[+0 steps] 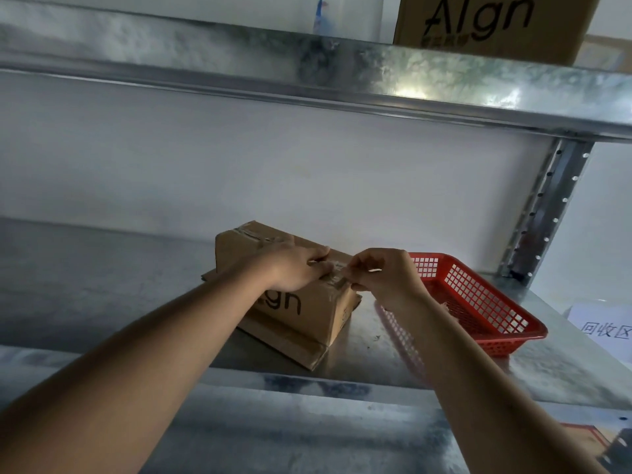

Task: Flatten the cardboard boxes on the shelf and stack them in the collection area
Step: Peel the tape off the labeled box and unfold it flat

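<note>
On the metal shelf [102, 302], a taped cardboard box [307, 313] sits atop flattened cardboard [290, 343] near the front edge. The left hand [294, 268] presses its top with fingers lying flat; the right hand [386, 275] pinches tape [337, 277] at the box's right end. Just right stands a red basket [478, 302]; above, another box [492, 25] occupies the upper shelf [342, 73].
</note>
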Demonstrator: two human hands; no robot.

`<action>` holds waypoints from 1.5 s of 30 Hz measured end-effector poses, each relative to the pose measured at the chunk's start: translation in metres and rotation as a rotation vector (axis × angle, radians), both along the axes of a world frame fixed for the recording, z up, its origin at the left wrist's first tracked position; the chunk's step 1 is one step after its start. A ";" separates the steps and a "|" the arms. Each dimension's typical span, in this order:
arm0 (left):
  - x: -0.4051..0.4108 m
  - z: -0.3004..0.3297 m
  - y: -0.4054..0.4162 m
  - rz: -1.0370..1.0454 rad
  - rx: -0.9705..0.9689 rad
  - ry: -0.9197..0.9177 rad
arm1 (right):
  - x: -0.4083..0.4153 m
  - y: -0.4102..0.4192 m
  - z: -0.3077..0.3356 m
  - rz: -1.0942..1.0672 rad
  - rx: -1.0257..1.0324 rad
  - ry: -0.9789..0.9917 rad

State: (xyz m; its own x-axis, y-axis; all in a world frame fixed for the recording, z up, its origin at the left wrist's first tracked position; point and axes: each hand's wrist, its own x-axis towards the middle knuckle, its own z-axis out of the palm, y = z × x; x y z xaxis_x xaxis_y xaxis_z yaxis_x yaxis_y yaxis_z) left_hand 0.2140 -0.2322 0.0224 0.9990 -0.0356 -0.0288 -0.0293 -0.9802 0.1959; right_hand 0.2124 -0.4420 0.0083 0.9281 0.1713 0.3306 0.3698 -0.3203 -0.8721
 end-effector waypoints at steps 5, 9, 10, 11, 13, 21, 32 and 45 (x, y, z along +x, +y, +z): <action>0.003 -0.007 -0.005 0.008 0.010 -0.015 | 0.008 0.003 -0.001 -0.067 -0.200 -0.103; 0.006 -0.008 -0.003 0.009 0.019 -0.011 | 0.007 -0.001 -0.001 0.008 -0.325 -0.212; 0.006 -0.008 -0.003 0.004 0.026 -0.009 | 0.006 -0.002 -0.001 0.024 -0.327 -0.222; 0.005 -0.007 -0.003 0.001 0.028 -0.010 | 0.005 -0.003 0.000 0.049 -0.300 -0.204; 0.004 -0.007 -0.002 -0.005 0.017 -0.020 | 0.002 -0.005 0.001 0.127 -0.204 -0.116; 0.003 -0.011 -0.003 -0.001 -0.006 -0.039 | -0.003 -0.003 -0.010 0.010 -0.058 -0.163; 0.002 -0.011 -0.002 0.009 -0.048 -0.035 | -0.007 0.002 -0.013 -0.025 -0.256 -0.300; -0.001 -0.008 -0.003 0.004 -0.067 -0.014 | -0.020 0.007 -0.009 -0.042 -0.332 -0.324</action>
State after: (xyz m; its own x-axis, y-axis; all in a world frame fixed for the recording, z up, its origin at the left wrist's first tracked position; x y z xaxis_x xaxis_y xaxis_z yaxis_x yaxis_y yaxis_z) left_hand 0.2129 -0.2353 0.0146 0.9994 -0.0329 -0.0124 -0.0286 -0.9650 0.2607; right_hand 0.1926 -0.4347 -0.0011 0.7944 0.2814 0.5383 0.5871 -0.5831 -0.5616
